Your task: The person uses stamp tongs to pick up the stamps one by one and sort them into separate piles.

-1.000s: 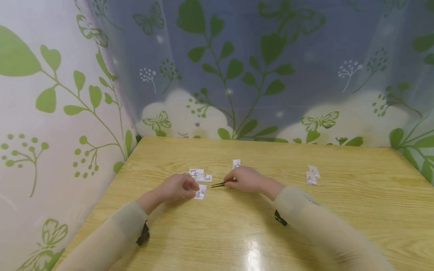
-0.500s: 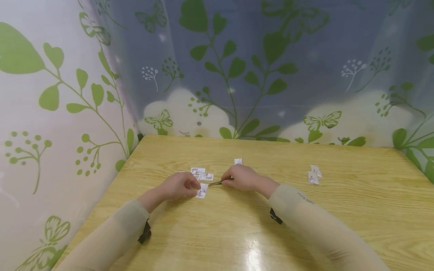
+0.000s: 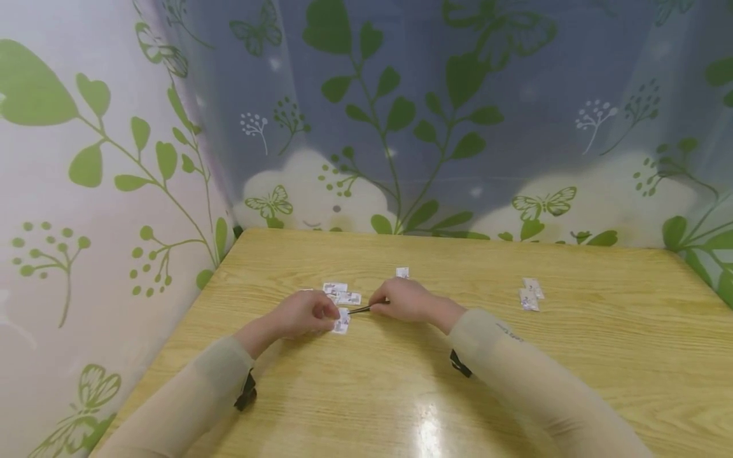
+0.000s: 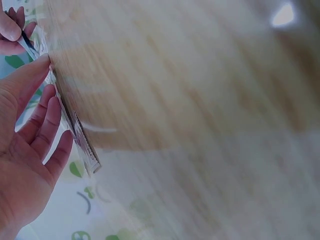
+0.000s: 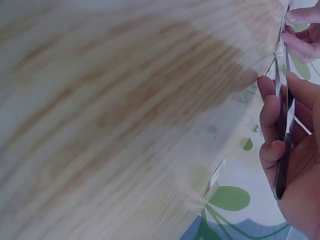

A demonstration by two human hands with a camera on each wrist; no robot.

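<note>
My left hand (image 3: pixel 299 313) pinches the left edge of a small white printed packet (image 3: pixel 342 322) low over the table, left of centre. Its thumb and forefinger meet at that edge; the other fingers are loosely bent in the left wrist view. My right hand (image 3: pixel 409 301) grips dark metal tweezers (image 3: pixel 359 310), also seen as long tweezers (image 5: pixel 282 170) in the right wrist view. Their tips point left and reach the packet's upper right edge. Whether the tips grip the packet is too small to tell.
Just behind the left hand lie several similar white packets (image 3: pixel 349 298), partly overlapping. One more packet (image 3: pixel 403 272) lies behind the right hand. Two packets (image 3: pixel 529 299) overlap on the right. The wooden table (image 3: pixel 366 394) ends at a leaf-patterned curtain (image 3: pixel 424 159).
My right hand has moved left, bringing the tweezer tips from beside the packet to its edge. The left hand keeps holding the packet in nearly the same place.
</note>
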